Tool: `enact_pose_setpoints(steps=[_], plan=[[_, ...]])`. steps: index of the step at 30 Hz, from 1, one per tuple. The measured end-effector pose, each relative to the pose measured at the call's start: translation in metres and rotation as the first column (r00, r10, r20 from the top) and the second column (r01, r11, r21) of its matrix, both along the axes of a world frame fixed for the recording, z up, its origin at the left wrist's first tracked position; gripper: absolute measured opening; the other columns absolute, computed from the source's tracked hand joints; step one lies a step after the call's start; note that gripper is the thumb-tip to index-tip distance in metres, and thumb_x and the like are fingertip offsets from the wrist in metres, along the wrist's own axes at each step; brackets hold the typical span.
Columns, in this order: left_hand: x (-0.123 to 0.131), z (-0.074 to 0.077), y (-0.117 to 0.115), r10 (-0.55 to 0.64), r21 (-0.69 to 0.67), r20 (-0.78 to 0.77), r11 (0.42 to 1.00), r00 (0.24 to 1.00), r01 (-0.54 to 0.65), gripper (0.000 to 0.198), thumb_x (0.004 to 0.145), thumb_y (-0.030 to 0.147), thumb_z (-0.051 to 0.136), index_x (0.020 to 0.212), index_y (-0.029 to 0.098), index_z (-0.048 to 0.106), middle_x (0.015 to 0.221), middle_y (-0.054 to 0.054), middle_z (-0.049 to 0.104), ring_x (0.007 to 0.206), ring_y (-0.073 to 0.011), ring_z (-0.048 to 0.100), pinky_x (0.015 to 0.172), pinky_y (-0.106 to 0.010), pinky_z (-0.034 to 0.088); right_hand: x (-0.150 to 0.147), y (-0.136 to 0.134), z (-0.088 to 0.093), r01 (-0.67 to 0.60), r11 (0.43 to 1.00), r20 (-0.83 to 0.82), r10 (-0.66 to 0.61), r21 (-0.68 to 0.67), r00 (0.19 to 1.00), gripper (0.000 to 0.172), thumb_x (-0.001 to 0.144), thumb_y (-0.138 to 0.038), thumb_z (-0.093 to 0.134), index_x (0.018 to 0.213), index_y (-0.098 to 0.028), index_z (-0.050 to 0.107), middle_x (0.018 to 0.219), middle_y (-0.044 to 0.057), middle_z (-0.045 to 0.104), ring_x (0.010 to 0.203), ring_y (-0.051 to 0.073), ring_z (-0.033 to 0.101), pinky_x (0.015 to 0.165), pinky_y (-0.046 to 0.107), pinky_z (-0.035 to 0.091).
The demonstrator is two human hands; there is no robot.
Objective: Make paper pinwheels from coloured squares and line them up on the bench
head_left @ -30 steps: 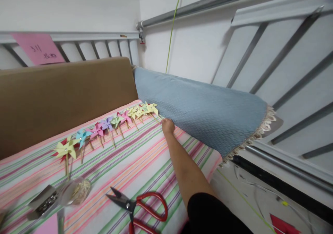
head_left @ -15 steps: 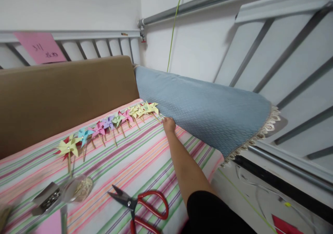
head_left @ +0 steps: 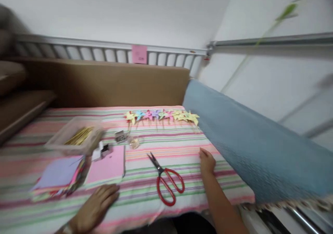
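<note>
My left hand (head_left: 100, 204) lies palm down on the striped cloth with its fingers stretched out, just below a sheet of pink paper (head_left: 109, 166). On the right, my right hand (head_left: 207, 162) is over the cloth with its fingers loosely bent; nothing shows in it. Between the hands lie scissors (head_left: 170, 183) with red handles, their blades slightly apart. A row of paper pinwheels (head_left: 161, 115) on sticks lies along the back of the cloth, beyond my right hand. Left of my left hand is a stack of coloured paper squares (head_left: 58, 173).
A clear plastic tub (head_left: 61, 137) holds thin sticks. Near it are a small metal-coloured box (head_left: 120, 137) and a little clear container (head_left: 134, 143). A brown backrest (head_left: 125, 85) bounds the back, and a blue covered armrest (head_left: 234, 133) bounds the right.
My right hand has drawn back from the stick of the rightmost pinwheel towards me. The view has swung left, bringing my left hand, the tub and the paper stack into sight.
</note>
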State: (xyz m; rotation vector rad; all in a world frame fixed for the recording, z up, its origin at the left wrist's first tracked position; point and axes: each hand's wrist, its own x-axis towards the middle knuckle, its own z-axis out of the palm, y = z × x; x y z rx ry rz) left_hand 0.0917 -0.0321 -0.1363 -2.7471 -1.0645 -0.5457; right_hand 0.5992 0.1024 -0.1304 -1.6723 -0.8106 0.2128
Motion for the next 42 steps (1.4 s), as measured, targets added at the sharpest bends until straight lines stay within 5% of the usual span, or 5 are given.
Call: enact_pose_setpoints(steps=[8, 17, 29, 36, 42], plan=[[0.005, 0.003, -0.004, -0.003, -0.128, -0.025, 0.992, 1.000, -0.001, 0.036, 0.090, 0.015, 0.045, 0.124, 0.021, 0.053, 0.127, -0.010, 0.060, 0.114, -0.0227, 0.052, 0.097, -0.041, 0.040, -0.133, -0.120, 0.056, -0.415, 0.910, -0.061, 0.413, -0.024, 0.909, 0.024, 0.069, -0.035, 0.061, 0.083, -0.019, 0.071, 0.087, 0.009, 0.071, 0.080, 0.024, 0.065, 0.068, 0.034, 0.052], [0.010, 0.005, -0.012, 0.226, -0.410, 0.312, 0.908, 0.923, -0.084, 0.032, 0.081, 0.007, 0.049, 0.108, 0.018, 0.062, 0.112, -0.009, 0.064, 0.104, -0.0225, 0.053, 0.096, -0.040, 0.036, -0.371, -0.256, 0.127, -0.993, 0.017, 0.061, 0.998, -0.118, 0.010, 0.023, 0.080, -0.015, 0.060, 0.098, -0.025, 0.071, 0.092, 0.003, 0.068, 0.088, 0.016, 0.063, 0.082, 0.028, 0.049], [-0.002, 0.003, 0.011, 0.496, -0.606, 0.547, 0.790, 0.675, -0.090, 0.027, 0.058, -0.005, 0.042, 0.062, 0.014, 0.061, 0.074, -0.003, 0.066, 0.076, -0.0157, 0.062, 0.077, -0.027, 0.047, -0.412, -0.290, 0.182, -0.969, -0.022, -0.110, 0.994, -0.244, 0.005, 0.016, 0.070, -0.021, 0.070, 0.086, -0.022, 0.070, 0.082, 0.000, 0.063, 0.074, 0.015, 0.060, 0.070, 0.026, 0.049], [-0.009, 0.007, 0.005, 0.557, -0.678, 0.563, 0.734, 0.611, -0.043, 0.023, 0.068, -0.003, 0.045, 0.068, 0.011, 0.063, 0.073, -0.001, 0.066, 0.076, -0.0138, 0.061, 0.077, -0.025, 0.046, -0.423, -0.269, 0.162, -0.939, 0.190, -0.028, 0.978, -0.288, 0.206, 0.005, 0.074, -0.019, 0.068, 0.079, -0.018, 0.066, 0.086, 0.003, 0.062, 0.087, 0.017, 0.058, 0.082, 0.031, 0.046], [-0.016, 0.011, 0.006, 0.557, -0.695, 0.534, 0.718, 0.636, -0.045, 0.011, 0.082, 0.021, 0.062, 0.075, 0.013, 0.062, 0.078, -0.002, 0.066, 0.074, -0.0144, 0.063, 0.072, -0.033, 0.052, -0.428, -0.299, 0.197, -0.956, -0.152, -0.152, 0.982, -0.249, -0.116, 0.003, 0.073, -0.019, 0.068, 0.074, -0.021, 0.067, 0.078, -0.001, 0.062, 0.078, 0.014, 0.059, 0.072, 0.025, 0.047]])
